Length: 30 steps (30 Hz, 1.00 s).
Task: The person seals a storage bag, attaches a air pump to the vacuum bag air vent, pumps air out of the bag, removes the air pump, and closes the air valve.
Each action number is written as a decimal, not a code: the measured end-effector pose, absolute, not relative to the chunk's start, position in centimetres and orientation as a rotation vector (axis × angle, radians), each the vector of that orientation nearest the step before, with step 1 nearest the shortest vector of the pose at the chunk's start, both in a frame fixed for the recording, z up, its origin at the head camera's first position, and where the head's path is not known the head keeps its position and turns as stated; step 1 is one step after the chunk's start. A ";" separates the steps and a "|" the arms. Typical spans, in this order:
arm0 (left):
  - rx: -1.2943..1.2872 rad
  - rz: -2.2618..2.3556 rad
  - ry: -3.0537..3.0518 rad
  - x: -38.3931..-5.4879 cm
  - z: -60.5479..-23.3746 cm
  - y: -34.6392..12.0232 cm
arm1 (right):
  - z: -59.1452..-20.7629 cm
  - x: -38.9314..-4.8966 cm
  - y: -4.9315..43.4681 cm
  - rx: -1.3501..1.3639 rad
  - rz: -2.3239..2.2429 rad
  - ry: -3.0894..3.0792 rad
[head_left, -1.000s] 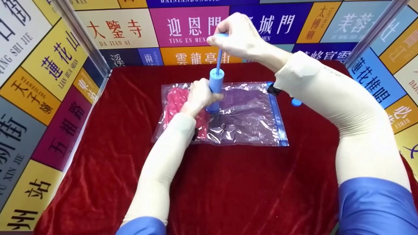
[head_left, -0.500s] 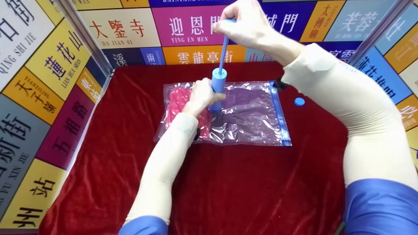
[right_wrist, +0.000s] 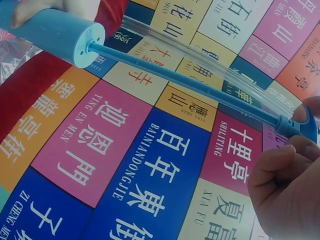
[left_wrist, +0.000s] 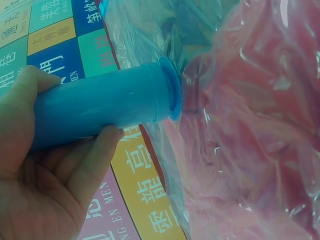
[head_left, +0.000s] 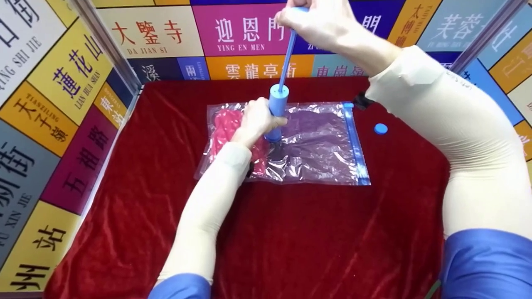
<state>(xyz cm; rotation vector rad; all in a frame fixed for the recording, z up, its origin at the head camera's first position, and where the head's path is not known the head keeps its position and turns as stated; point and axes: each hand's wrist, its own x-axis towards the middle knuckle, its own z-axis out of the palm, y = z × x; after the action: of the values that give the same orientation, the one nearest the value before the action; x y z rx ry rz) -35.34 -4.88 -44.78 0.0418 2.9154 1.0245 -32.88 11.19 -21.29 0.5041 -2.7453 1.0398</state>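
Observation:
A blue hand pump (head_left: 279, 101) stands nearly upright on a clear plastic vacuum bag (head_left: 320, 145). My left hand (head_left: 258, 120) grips the pump's barrel, its fingers wrapped round it in the left wrist view. High above, my right hand (head_left: 322, 20) holds the handle (right_wrist: 310, 125) at the top of the rod (right_wrist: 185, 84), which is drawn far out of the barrel. The barrel's lower end (left_wrist: 170, 89) meets the bag beside a pink bundle (left_wrist: 250, 130) inside it. My left hand and sleeve cover part of that bundle in the head view.
A round blue cap (head_left: 380, 128) lies on the dark red cloth (head_left: 316, 232), right of the bag. A blue zip strip (head_left: 355, 145) closes off the bag's right edge. Printed panels (head_left: 162, 33) stand behind and at both sides.
My right hand has risen with the handle and shifted slightly right, so more of the rod shows above the barrel. The left hand keeps its grip on the barrel.

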 end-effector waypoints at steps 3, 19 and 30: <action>0.043 1.019 2.917 -35.4 -44.8 -5.1 | -21.6 -33.3 10.8 0.540 0.945 -2.710; 0.054 0.943 2.962 -35.4 -44.9 -4.8 | -25.1 -35.2 10.2 0.716 0.922 -2.689; 0.054 0.944 2.971 -35.4 -45.1 -4.7 | -29.2 -35.3 10.5 0.841 0.897 -2.789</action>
<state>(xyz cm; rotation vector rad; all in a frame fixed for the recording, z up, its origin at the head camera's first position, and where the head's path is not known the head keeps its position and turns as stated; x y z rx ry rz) -35.40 -4.70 -45.06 0.0540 2.9707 0.9435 -35.28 10.51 -29.21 0.8408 -2.7886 0.8974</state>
